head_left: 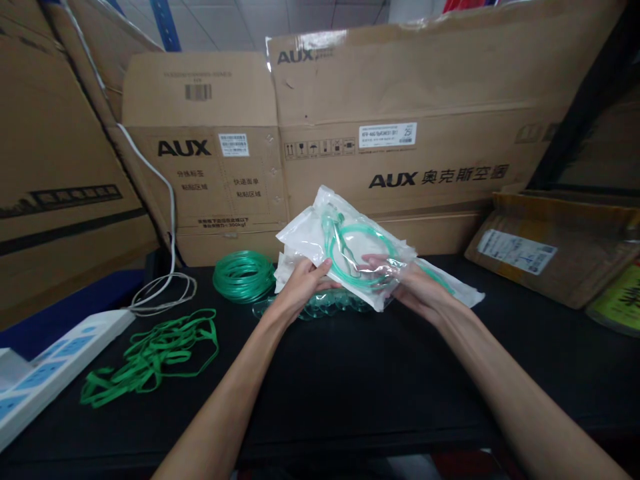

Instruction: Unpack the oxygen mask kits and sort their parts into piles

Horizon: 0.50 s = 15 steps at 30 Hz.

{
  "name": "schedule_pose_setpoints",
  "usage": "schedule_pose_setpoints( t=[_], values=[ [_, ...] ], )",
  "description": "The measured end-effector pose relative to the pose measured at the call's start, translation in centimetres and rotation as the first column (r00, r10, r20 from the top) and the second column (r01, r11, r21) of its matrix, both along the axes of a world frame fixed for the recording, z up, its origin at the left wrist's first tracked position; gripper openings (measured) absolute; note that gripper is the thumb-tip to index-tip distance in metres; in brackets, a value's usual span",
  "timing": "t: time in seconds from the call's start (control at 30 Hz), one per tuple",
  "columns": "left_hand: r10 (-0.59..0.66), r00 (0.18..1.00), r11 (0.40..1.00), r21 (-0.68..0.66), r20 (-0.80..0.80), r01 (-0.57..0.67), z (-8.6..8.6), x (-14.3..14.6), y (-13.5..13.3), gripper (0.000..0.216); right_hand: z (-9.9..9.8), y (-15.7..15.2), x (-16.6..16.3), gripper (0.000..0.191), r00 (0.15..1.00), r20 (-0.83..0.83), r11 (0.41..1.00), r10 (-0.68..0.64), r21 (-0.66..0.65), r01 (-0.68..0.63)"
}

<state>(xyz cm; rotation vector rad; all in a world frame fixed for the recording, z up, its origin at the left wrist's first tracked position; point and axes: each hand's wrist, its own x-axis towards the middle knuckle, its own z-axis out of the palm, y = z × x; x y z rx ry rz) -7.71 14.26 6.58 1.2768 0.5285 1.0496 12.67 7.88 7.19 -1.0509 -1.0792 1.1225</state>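
Observation:
Both my hands hold up a clear plastic pouch (320, 233) with coiled green tubing inside, above the black table (350, 387). My left hand (300, 283) grips its lower left edge, thumb on the front. My right hand (410, 287) grips the lower right side, fingers partly behind the plastic. More sealed pouches (450, 283) and clear green mask parts (320, 307) lie under and behind my hands.
A coil of green tubing (244, 275) sits left of the pouches. Loose green elastic straps (150, 357) lie at front left, beside a white power strip (45, 373) and its cable (165, 287). Cardboard boxes (400, 133) wall the back; a flat carton (550, 247) leans at right.

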Motion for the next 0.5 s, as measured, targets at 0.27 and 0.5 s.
schedule_pose_setpoints(
  t=[0.27,0.5],
  values=[
    [0.012,1.000,1.000,0.005,-0.016,-0.012,0.31,-0.05,-0.33,0.024,-0.48,0.11,-0.14,0.033,0.997,-0.028,0.996,0.078,-0.040,-0.079],
    [0.031,0.999,0.999,-0.007,-0.031,-0.031,0.72,-0.12,-0.70,0.022,0.18,-0.56,-0.54,0.038,0.993,-0.040,0.992,0.115,-0.045,-0.117]
  ],
)
